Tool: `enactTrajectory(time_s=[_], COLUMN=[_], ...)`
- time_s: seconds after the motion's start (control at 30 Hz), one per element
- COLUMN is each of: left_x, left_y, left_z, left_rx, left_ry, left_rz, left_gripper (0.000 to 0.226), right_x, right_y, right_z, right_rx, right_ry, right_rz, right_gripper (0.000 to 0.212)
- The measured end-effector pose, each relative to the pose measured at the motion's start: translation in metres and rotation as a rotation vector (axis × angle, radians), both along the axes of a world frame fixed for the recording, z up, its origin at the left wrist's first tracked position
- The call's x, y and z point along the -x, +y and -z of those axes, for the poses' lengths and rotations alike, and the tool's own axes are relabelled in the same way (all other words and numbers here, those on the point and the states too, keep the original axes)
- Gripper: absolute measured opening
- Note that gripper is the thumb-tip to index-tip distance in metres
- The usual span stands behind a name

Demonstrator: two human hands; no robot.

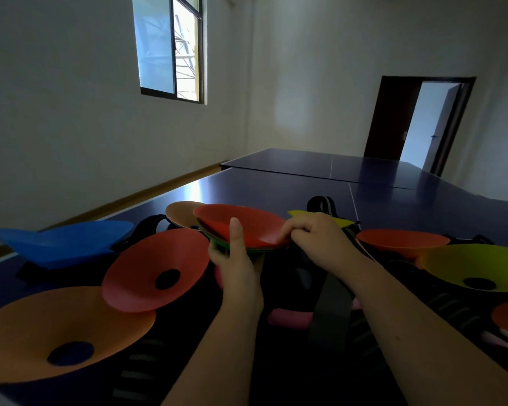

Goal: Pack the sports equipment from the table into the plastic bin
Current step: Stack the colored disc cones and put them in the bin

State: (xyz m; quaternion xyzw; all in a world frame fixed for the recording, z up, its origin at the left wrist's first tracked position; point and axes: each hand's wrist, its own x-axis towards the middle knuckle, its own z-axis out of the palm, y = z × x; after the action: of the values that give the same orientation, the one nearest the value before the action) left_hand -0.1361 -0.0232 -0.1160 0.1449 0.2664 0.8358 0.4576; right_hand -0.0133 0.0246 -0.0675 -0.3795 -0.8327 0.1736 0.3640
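Stack of nested disc cones (pixel 247 230), red uppermost, at frame centre above blue table (pixel 423 206). Gripped at 6 o'clock rim by left hand (pixel 238 268), thumb raised over the top; pinched at 3 o'clock rim by right hand (pixel 317 238). Loose around it: blue cone (pixel 65 244) at 9 o'clock, salmon cone (pixel 147 268) at 8, orange cone (pixel 41 326) at 7. Plastic bin not in view. Probably best: keep rims aligned, squeeze both sides evenly, nest nearest cones before carrying.

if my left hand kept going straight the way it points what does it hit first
The stack of cones that the left hand grips: its thumb lies on the red top cone. Beyond that, probably just table, though depth is unclear.
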Motion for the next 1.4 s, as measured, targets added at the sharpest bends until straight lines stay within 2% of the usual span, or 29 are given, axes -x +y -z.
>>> enactTrajectory(time_s=[0.1,0.17,0.2,0.27,0.33,0.4,0.47,0.63,0.77,0.87,0.93,1.0,1.07,1.13,1.23,1.3,1.4], left_x=[0.005,0.006,0.006,0.005,0.003,0.001,0.001,0.002,0.001,-0.001,-0.003,-0.004,-0.006,-0.007,-0.013,-0.025,-0.049], left_y=[0.003,0.004,0.004,0.005,0.008,0.007,0.007,0.01,0.009,0.008,0.009,0.008,0.007,0.006,0.002,-0.008,-0.025], left_z=[0.007,0.008,0.008,0.009,0.01,0.01,0.011,0.012,0.011,0.009,0.009,0.009,0.009,0.008,0.001,-0.004,-0.003], left_rx=[-0.021,-0.043,-0.043,-0.027,-0.017,-0.002,0.02,0.03,0.031,0.034,0.032,0.033,0.028,0.016,-0.019,-0.031,-0.004], left_ry=[-0.01,-0.031,-0.027,0.011,0.062,0.083,0.098,0.132,0.132,0.11,0.097,0.103,0.11,0.108,0.103,0.117,0.142], left_rz=[0.085,0.132,0.142,0.137,0.112,0.102,0.099,0.114,0.124,0.124,0.12,0.128,0.144,0.175,0.311,0.424,0.537], left_gripper=[0.069,0.078,0.081,0.069,0.053,0.054,0.057,0.062,0.063,0.063,0.063,0.066,0.068,0.067,0.072,0.076,0.068], right_x=[-0.001,-0.003,-0.005,-0.012,-0.013,-0.009,-0.003,0.009,0.01,0.007,0.003,-0.001,-0.007,-0.013,-0.029,-0.043,-0.061], right_y=[0.025,0.05,0.061,0.082,0.1,0.114,0.13,0.15,0.152,0.139,0.126,0.104,0.071,0.026,-0.036,-0.061,-0.081], right_z=[-0.002,-0.003,-0.003,-0.001,0.002,0.004,0.009,0.02,0.024,0.021,0.015,0.004,-0.004,-0.003,0.008,0.014,0.011], right_rx=[0.103,0.12,0.103,0.079,0.106,0.138,0.149,0.133,0.067,-0.161,-0.291,-0.363,-0.415,-0.467,-0.384,-0.33,-0.214], right_ry=[0.324,0.365,0.287,0.076,-0.116,-0.273,-0.384,-0.526,-0.533,-0.56,-0.494,-0.323,-0.165,-0.142,-0.154,-0.11,0.083], right_rz=[0.096,0.266,0.363,0.485,0.513,0.533,0.557,0.597,0.668,0.689,0.698,0.672,0.557,0.419,0.22,0.18,0.177], right_gripper=[0.044,0.039,0.035,0.03,0.044,0.055,0.054,0.026,0.029,0.026,0.021,0.016,0.012,0.01,0.012,0.015,0.017])
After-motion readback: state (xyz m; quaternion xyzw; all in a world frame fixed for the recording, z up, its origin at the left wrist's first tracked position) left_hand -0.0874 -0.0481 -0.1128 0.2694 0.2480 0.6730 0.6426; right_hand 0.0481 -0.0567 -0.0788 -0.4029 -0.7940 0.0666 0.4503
